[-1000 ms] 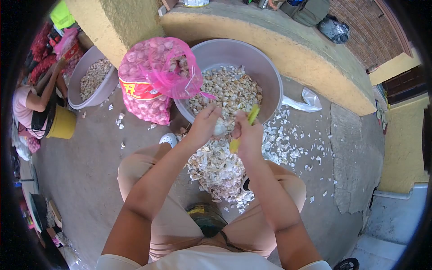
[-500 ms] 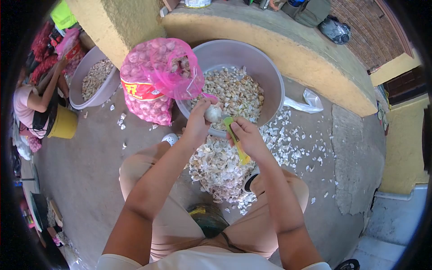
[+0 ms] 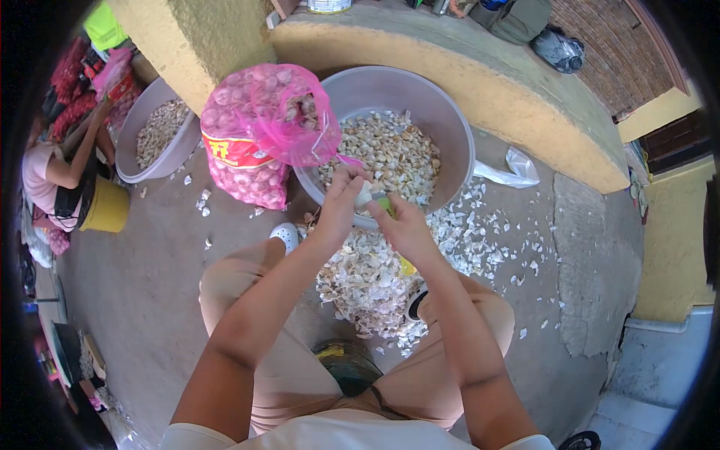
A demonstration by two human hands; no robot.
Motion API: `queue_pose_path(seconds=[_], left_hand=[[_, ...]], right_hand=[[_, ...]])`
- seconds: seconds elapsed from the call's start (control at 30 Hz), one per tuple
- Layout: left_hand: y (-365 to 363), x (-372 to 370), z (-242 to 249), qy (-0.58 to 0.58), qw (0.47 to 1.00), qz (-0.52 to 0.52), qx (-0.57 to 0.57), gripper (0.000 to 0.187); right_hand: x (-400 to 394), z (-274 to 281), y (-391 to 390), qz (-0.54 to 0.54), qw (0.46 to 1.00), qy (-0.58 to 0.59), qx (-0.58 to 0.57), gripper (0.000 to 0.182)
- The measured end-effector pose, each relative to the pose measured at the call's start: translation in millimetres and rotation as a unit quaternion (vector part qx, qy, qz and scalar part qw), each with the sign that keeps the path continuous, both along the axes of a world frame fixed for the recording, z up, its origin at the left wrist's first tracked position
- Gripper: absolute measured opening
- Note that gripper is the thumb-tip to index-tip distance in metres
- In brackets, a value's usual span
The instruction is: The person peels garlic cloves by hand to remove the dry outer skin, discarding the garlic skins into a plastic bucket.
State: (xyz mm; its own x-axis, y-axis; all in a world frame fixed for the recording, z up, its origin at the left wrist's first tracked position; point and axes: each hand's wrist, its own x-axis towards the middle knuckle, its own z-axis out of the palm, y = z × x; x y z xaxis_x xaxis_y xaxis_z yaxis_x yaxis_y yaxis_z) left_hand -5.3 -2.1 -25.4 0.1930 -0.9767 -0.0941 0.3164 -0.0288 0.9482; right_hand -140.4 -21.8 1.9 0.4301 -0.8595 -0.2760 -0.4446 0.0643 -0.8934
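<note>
My left hand [image 3: 340, 204] is closed around a white garlic bulb [image 3: 363, 196], mostly covered by the fingers. In my right hand [image 3: 407, 227] is a small knife [image 3: 386, 205] with a green and yellow handle; its short blade meets the bulb's right side. Both hands are over the near rim of a large grey basin [image 3: 454, 135], which holds many loose garlic cloves [image 3: 401, 154]. Below them, between my feet, lies a heap of garlic skins [image 3: 360, 289].
A pink mesh bag [image 3: 244, 112] full of garlic bulbs leans by the basin's left side. Further left, a person [image 3: 56, 172] sits beside another basin [image 3: 127, 161] and a yellow bucket [image 3: 107, 206]. A yellow ledge [image 3: 465, 64] curves behind; a white plastic bag [image 3: 517, 169] lies right.
My hands have drawn together. The right hand has moved up and left, bringing the knife against the bulb, and its fingers now cover more of the handle.
</note>
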Motion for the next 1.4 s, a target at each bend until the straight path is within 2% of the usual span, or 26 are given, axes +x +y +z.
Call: queue_pose_path(seconds=[0.03,0.2,0.33,0.43,0.5,0.67,0.93,1.03,1.1,1.2,1.33,1.4], left_hand=[[0,0,-2,-0.017,1.0,0.001,-0.007,0.015],[2,-3,-6,-0.085,0.995,0.002,-0.044,0.015],[4,-7,0,-0.031,0.999,0.011,-0.041,0.014],[5,-7,1,-0.05,0.998,0.009,-0.047,0.014],[6,-7,4,-0.053,0.998,0.01,-0.037,0.014],[6,-9,1,-0.012,0.999,0.022,-0.046,0.012],[9,-12,-1,0.011,0.998,0.025,-0.048,0.013],[9,-13,9,0.099,0.995,0.034,-0.007,0.013],[9,-11,20,0.192,0.98,0.038,0.045,0.011],[6,3,25,0.216,0.975,0.015,0.054,0.011],[4,1,12,0.146,0.989,0.02,0.01,0.011],[4,-2,7,0.151,0.988,0.007,-0.014,0.01]], right_hand=[[0,1,0,0.002,1.0,0.022,-0.006,0.04],[2,1,2,-0.02,0.999,-0.016,0.028,0.042],[4,-4,3,-0.024,0.998,-0.028,0.045,0.033],[4,1,3,-0.035,0.993,-0.061,0.1,0.043],[4,-8,2,-0.035,0.993,-0.081,0.079,0.043],[4,-18,2,-0.03,0.998,-0.037,-0.035,0.042],[6,1,11,-0.032,0.984,0.006,-0.173,0.036],[8,-9,19,0.028,0.938,0.06,-0.34,0.036],[10,-12,21,0.019,0.949,0.037,-0.312,0.036],[10,3,18,0.001,0.978,0.018,-0.208,0.036],[7,1,10,-0.033,0.995,-0.046,-0.086,0.038],[6,1,8,-0.017,0.995,-0.027,-0.094,0.041]])
